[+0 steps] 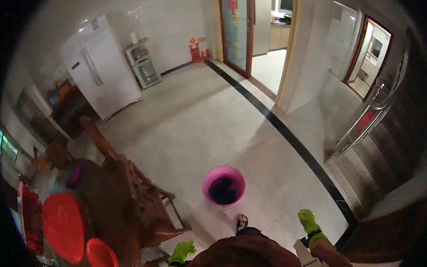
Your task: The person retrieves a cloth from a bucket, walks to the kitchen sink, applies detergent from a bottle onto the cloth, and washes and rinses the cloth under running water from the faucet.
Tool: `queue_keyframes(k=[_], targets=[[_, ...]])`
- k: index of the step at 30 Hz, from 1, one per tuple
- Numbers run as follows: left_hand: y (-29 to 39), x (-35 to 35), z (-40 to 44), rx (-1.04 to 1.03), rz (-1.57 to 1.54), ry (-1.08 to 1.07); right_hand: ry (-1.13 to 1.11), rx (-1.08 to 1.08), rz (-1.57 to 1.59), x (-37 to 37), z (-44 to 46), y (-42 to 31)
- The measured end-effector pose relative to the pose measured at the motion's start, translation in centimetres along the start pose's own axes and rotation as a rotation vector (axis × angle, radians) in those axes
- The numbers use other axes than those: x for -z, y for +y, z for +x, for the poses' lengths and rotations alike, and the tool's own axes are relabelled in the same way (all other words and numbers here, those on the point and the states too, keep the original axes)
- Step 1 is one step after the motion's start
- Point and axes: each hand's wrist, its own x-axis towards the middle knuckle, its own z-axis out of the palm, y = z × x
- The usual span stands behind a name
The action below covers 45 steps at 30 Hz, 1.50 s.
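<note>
Tiled floor (pixel 195 128), pink basin (pixel 224 171) at 6 o'clock of the view.
Left to right: white refrigerator (pixel 100 66), 10 o'clock; wooden chair (pixel 138 204), 8 o'clock; green-gloved left hand (pixel 182 251), between 6 and 7 o'clock, fingers partly spread, no item visible in grip; basin on floor, dark contents (pixel 223 190) inside, near the sandalled foot (pixel 242 222); green-gloved right hand (pixel 309 221), 4 o'clock, clear of the basin, degree of closure and grip indeterminable; stairs (pixel 362 174), 3 o'clock.

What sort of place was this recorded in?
Probably someone's home, perhaps a dining area or hallway: there's a white fridge, a glass-paned door and stairs at the picture's right.
</note>
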Motion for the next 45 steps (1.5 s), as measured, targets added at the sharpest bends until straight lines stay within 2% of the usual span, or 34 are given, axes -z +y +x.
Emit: queue_keyframes(k=[1, 5, 8, 9, 12, 13, 14, 16, 18, 20, 22, 24, 27, 29, 30, 34, 36, 37, 38, 39, 41, 43, 45], targets=[[6.6, -3.2, 7.1, -0.024, 0.152, 0.126, -0.047, -0.047, 0.032, -3.2, 4.3, 1.6], [11.8, -6.9, 10.1, -0.069, 0.120, 0.168, -0.143, -0.146, 0.064, -4.0, 10.5, 3.0], [14.8, -7.2, 12.2, -0.175, 0.243, 0.170, -0.217, -0.195, 0.074, -5.6, 14.1, 3.4], [15.4, -7.3, 12.8, -0.258, 0.404, 0.177, -0.242, -0.210, 0.077, -6.3, 15.3, 3.3], [17.8, -6.9, 13.2, -0.676, 1.096, 0.269, -0.319, -0.253, 0.048, -8.0, 17.8, 4.3], [18.7, -6.7, 13.8, -0.766, 1.229, 0.310, -0.343, -0.263, 0.029, -8.5, 18.4, 4.8], [19.0, -6.3, 15.3, -0.752, 1.212, 0.317, -0.371, -0.270, 0.004, -8.9, 18.9, 5.2], [17.8, -5.8, 19.3, -0.143, -0.260, 0.142, -0.463, -0.206, -0.153, -9.9, 19.8, 7.1], [23.5, -7.2, 15.5, -0.236, -0.309, 0.203, -0.596, 0.021, -0.432, -10.6, 19.9, 8.2], [24.7, -3.7, 18.6, -0.132, -0.081, 0.074, -0.665, 0.143, -0.523, -12.1, 20.0, 6.7], [27.2, -2.7, 19.7, -0.438, 0.910, 0.233, -0.382, -0.607, 0.331, -11.6, 18.5, 4.3], [24.5, -0.5, 23.5, -0.240, -0.231, 0.166, -0.422, -0.557, 0.323, -11.3, 18.7, 2.5], [18.1, 3.1, 31.9, -0.567, 0.661, 0.194, -0.478, -0.396, 0.400, -11.3, 20.4, 0.4], [23.0, 1.5, 26.7, -0.303, -0.046, 0.196, -0.518, -0.319, 0.423, -11.8, 23.4, -1.3], [26.5, 0.2, 23.1, -0.207, -0.396, 0.264, -0.574, -0.334, 0.524, -11.9, 25.4, -2.3], [28.0, -1.4, 22.6, -0.156, -0.523, 0.414, -0.805, -0.337, 0.694, -15.8, 36.7, -1.1], [26.8, -3.0, 23.3, -0.071, -0.420, 0.505, -0.904, -0.312, 0.541, -17.0, 41.4, -7.2], [25.6, -3.9, 24.3, -0.055, -0.465, 0.535, -0.952, -0.217, 0.449, -17.5, 44.1, -8.8], [24.1, -4.1, 25.7, -0.146, -0.405, 0.548, -1.002, -0.117, 0.363, -18.0, 46.8, -9.8], [23.2, -5.6, 26.2, -0.225, -0.340, 0.551, -1.062, -0.249, 0.590, -19.5, 50.0, -8.5], [26.3, -7.4, 26.8, -0.406, 0.122, 0.771, -1.091, -0.191, 0.552, -20.8, 56.0, -8.3], [30.4, -8.7, 27.9, -0.685, 0.058, 0.986, -1.102, -0.125, 0.555, -21.2, 59.8, -8.6], [38.1, -8.7, 25.4, -0.280, -0.135, 0.706, -0.975, -0.185, 0.485, -19.5, 62.9, -9.1]])
